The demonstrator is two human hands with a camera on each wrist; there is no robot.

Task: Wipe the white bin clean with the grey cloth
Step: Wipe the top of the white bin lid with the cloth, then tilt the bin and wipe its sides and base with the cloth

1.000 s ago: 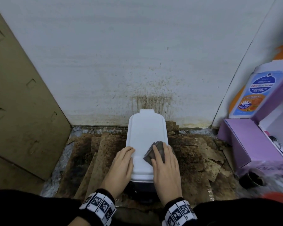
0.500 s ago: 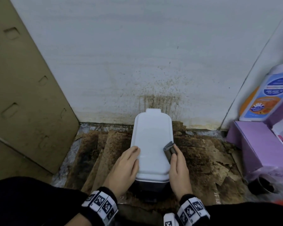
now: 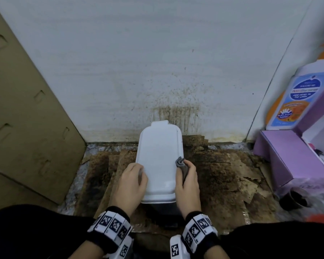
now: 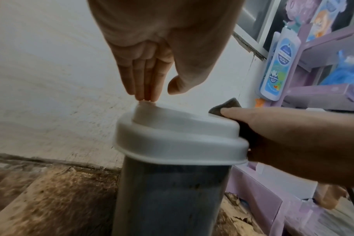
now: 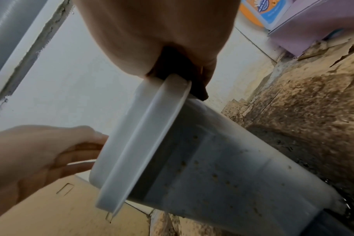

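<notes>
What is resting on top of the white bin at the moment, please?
The left hand rests its fingers on the bin lid's left edge; the right hand holds the grey cloth against the right edge. The inside is covered.

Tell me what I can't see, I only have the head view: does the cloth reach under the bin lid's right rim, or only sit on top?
Observer: In the right wrist view the grey cloth wraps over the lid edge, with a corner hanging below the rim.
Operator: What's the bin's side like below the lid?
Observer: The white bin wall carries brown specks, unwiped.
Operator: Is the left hand gripping?
Observer: No, in the left wrist view the left hand has straight fingertips touching the lid top.
</notes>
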